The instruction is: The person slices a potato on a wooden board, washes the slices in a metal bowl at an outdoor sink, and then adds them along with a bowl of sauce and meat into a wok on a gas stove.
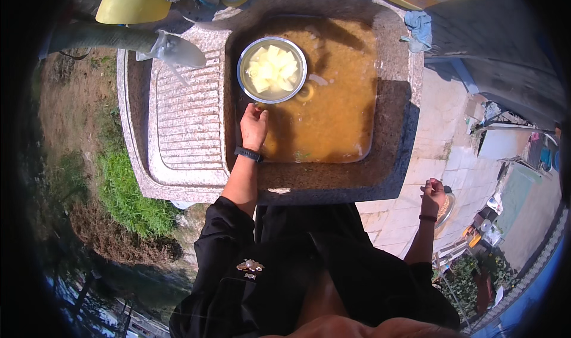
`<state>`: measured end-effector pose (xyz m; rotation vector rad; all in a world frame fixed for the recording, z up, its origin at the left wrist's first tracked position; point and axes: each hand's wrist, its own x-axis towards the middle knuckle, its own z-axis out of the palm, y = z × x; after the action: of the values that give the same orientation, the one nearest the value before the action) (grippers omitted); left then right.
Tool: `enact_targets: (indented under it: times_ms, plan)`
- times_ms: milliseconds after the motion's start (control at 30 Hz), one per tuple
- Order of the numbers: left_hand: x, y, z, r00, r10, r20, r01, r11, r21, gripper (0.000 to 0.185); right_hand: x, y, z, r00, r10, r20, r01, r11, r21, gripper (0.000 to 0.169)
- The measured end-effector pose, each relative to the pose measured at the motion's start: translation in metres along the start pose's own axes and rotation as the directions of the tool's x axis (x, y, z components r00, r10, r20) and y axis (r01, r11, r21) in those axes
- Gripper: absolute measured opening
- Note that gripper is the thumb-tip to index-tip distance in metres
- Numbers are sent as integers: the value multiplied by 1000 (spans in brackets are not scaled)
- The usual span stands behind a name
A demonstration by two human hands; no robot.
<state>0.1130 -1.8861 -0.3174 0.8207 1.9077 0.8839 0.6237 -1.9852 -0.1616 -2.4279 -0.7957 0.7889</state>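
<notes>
A round metal bowl [304, 80] of cut pale yellow pieces [273, 68] in water sits at the upper left of the stone sink [330, 177], whose basin holds murky brown water [334, 119]. My left hand [254, 123], with a black band on the wrist, is just below the bowl's near rim, fingers curled; whether it touches the rim or holds something small is not clear. Out to the right, beyond the sink, hangs my right hand [432, 198], fingers loosely bent and nothing seen in it.
Left of the basin is a ribbed washboard [189, 119] under a hose with a plastic-wrapped end [178, 50]. A light blue cloth [419, 30] lies on the right rim. Yellow containers [129, 3] stand behind. Right of the sink, a round pan [447, 211] is partly behind my right hand.
</notes>
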Motion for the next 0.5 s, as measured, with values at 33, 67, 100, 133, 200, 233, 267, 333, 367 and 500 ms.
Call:
enact_targets:
  times_ms: [33, 67, 100, 133, 200, 233, 267, 333, 367, 500]
  plan:
    - [1, 1, 0, 1000, -15, -2, 15, 1000, -18, 19, -10, -43, 19, 931, -365, 9, 364, 930, 51, 13]
    - [1, 3, 1, 1000, -26, -1, 26, 999, -35, 19, -12, -74, 36, 773, -634, -2, 633, 772, -57, 7]
    - [1, 4, 1, 999, -39, -3, 39, 998, -45, 20, -33, -126, 54, 788, -614, 35, 612, 779, -137, 6]
    - [4, 5, 2, 999, -46, 18, 47, 998, -38, 23, -45, -164, 73, 697, -710, 103, 716, 682, -147, 12]
    - [5, 0, 1, 995, -88, 39, 89, 995, -47, 29, -34, -188, 122, 679, -681, 274, 706, 708, 10, 28]
    - [6, -4, 1, 995, -99, 32, 101, 993, -61, 33, -31, -199, 156, 642, -685, 344, 700, 707, 100, 31]
    - [5, -8, 0, 994, -111, 24, 112, 991, -73, 38, -20, -204, 187, 571, -683, 456, 749, 661, 51, 26]
    - [7, -9, -2, 994, -112, 0, 111, 991, -79, 45, -9, -205, 254, 451, -798, 399, 800, 560, 215, 19]
    - [7, -11, -4, 994, -110, -22, 108, 991, -74, 48, -6, -207, 280, 410, -791, 455, 832, 529, 169, 16]
    - [5, 7, -5, 992, -111, -51, 102, 983, -151, 51, -4, -184, 372, 566, -522, 638, 660, 751, 29, 21]
